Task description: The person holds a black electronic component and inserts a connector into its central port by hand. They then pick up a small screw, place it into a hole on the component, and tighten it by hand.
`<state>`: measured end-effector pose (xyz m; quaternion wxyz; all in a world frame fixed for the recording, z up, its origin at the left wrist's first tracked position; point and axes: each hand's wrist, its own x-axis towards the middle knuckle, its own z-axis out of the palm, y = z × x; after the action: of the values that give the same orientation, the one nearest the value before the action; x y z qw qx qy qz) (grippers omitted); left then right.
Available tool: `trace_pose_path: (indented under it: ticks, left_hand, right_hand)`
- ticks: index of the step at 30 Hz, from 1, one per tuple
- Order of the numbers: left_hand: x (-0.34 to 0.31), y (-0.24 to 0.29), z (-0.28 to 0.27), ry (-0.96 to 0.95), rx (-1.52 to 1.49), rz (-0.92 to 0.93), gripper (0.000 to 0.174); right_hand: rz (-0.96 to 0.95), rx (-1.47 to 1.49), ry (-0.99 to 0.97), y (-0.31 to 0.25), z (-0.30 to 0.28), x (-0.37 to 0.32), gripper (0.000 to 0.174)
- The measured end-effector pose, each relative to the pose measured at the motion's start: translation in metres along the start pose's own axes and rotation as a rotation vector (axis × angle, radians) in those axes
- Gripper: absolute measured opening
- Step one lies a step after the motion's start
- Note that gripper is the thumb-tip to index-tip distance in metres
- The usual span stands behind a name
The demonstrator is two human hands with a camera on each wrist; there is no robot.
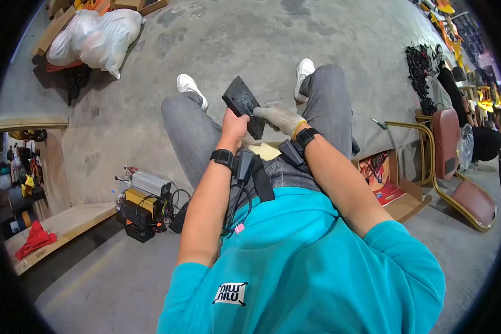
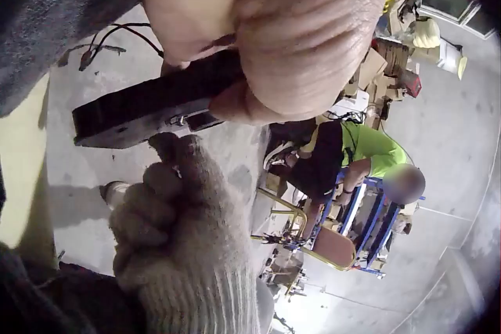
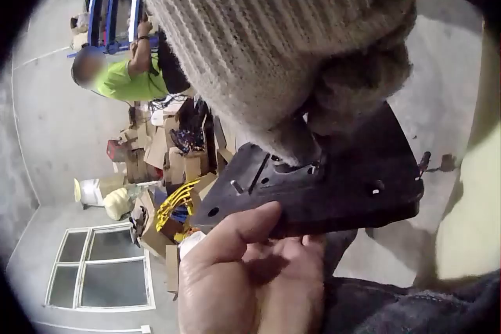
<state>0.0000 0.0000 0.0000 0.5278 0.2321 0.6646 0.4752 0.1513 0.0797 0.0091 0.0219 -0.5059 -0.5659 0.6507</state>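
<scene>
A black, roughly rectangular part (image 1: pixel 240 96) with a raised centre is held tilted above the lap. The bare left hand (image 1: pixel 235 125) grips its near edge, thumb on one face and fingers beneath in the right wrist view. On the right hand (image 1: pixel 281 117) is a knitted, light-coloured glove; its fingers are curled and pinch a small metal piece (image 3: pixel 315 168) near the middle of the black part (image 3: pixel 344 185). The gloved fingertips partly hide that piece. A short metal pin (image 3: pixel 237 187) stands up from the same face.
Between the legs lies something pale yellow (image 1: pixel 264 150). Wired equipment (image 1: pixel 145 197) stands on the floor at left, near a wooden shelf (image 1: pixel 67 225). At right are an open cardboard box (image 1: pixel 409 203) and a chair (image 1: pixel 446 145). Another person (image 2: pixel 383 154) sits farther off.
</scene>
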Motion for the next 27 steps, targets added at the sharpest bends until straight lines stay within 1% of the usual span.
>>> trace_pose_path:
  ticks: [2, 3, 5, 9, 11, 15, 18, 20, 21, 23, 27]
  left_hand:
    - [-0.002, 0.0, 0.001, -0.016, -0.038, 0.04, 0.038]
    - [-0.004, -0.003, 0.002, -0.017, -0.04, 0.03, 0.038]
    - [-0.001, -0.003, 0.0, 0.018, -0.034, 0.056, 0.034]
    - [0.001, -0.006, 0.001, -0.05, -0.038, 0.026, 0.034]
    - [0.004, -0.006, -0.001, -0.064, 0.082, 0.026, 0.035]
    - [-0.005, 0.004, 0.002, -0.072, 0.037, 0.019, 0.038]
    - [-0.004, -0.001, 0.001, -0.068, -0.01, 0.051, 0.038]
    - [-0.001, -0.001, -0.001, -0.05, 0.011, 0.042, 0.039]
    - [0.0, -0.001, -0.001, -0.052, 0.011, 0.04, 0.039]
    - [0.001, -0.003, -0.002, -0.087, -0.067, 0.023, 0.038]
    - [0.0, -0.001, -0.001, -0.099, -0.054, 0.042, 0.037]
  right_hand:
    - [-0.007, -0.082, 0.008, -0.003, 0.003, -0.002, 0.044]
    - [0.002, -0.082, 0.005, -0.001, 0.005, -0.006, 0.044]
    - [-0.094, -0.085, 0.061, -0.003, 0.009, -0.005, 0.045]
    - [-0.095, -0.106, 0.057, -0.003, 0.004, -0.011, 0.043]
    - [-0.098, -0.081, 0.038, -0.005, 0.003, -0.011, 0.04]
    - [-0.076, 0.014, 0.02, -0.002, 0.003, -0.007, 0.038]
    - [-0.058, -0.058, 0.026, -0.003, 0.006, -0.006, 0.037]
    - [-0.135, -0.045, 0.046, -0.001, 0.007, -0.005, 0.038]
    - [-0.132, -0.044, 0.047, 0.0, 0.007, -0.006, 0.038]
    - [-0.178, -0.08, 0.066, 0.0, 0.007, -0.007, 0.039]
    - [-0.167, -0.138, 0.07, -0.003, 0.006, -0.007, 0.039]
